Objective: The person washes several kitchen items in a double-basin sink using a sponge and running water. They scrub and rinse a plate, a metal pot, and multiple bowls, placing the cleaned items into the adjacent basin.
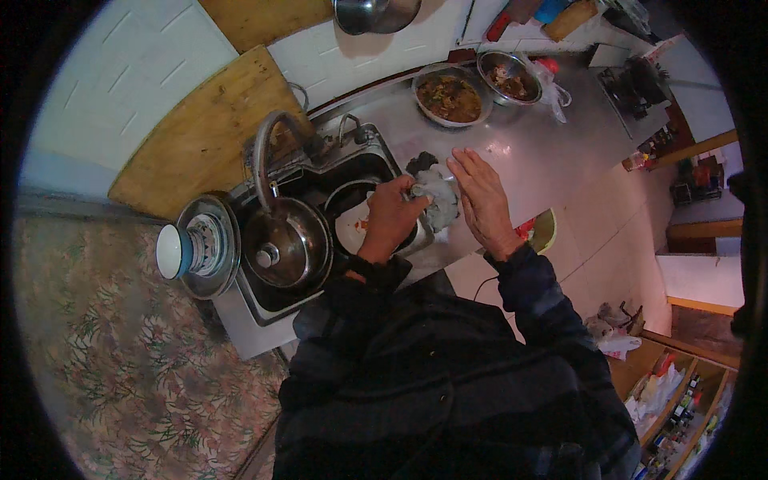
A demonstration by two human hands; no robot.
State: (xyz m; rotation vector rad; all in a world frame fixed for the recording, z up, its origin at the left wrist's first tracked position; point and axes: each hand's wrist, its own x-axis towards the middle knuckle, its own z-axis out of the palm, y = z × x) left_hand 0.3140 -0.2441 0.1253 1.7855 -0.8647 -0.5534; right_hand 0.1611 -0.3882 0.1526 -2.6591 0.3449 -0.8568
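Note:
My left hand (393,219) grips the edge of a crumpled grey cloth (441,198) at the right rim of the sink (384,144). On the cloth's other side is my right hand (480,204), held flat with its fingers straight and its palm turned towards the cloth. It appears to hold nothing; its thumb is hidden. A dark, rough clump (422,161), perhaps a scouring pad, lies just behind the cloth. Below my left hand, a white dish (350,231) with orange food scraps sits in the right sink bowl, partly covered by the hand.
A curved faucet (261,156) overhangs a steel lid (288,240) in the left sink bowl. Stacked bowls (204,243) stand left of it. Two bowls of food, one glass-like (450,122) and one steel (510,60), occupy the back counter. A green bin (547,231) is below the counter edge.

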